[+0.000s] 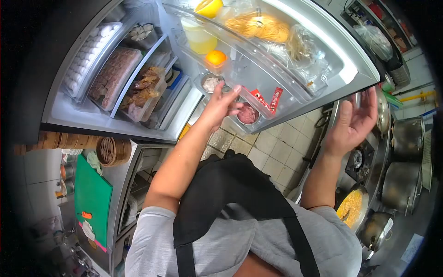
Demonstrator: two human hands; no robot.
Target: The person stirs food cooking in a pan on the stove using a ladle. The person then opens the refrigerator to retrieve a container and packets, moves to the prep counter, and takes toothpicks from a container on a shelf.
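Note:
Over the lower shelf of the open fridge door (341,51), my left hand (220,107) has its fingers spread and nothing in them. Beside its fingers are a small metal bowl of pale food (211,83) and a metal bowl of pink meat (248,114). Red packets (267,100) lie on the same shelf, right of the hand. My right hand (354,121) is raised near the door's outer corner, palm showing and fingers apart, holding nothing. Whether its fingertips touch the door is unclear. An orange (216,58) sits above my left hand.
Trays of meat (115,76) and eggs (90,60) fill the fridge at the left. Below are a bamboo steamer (113,151) and a green board (93,198). Large pots (400,184) and a pan of yellow food (353,210) stand at the right.

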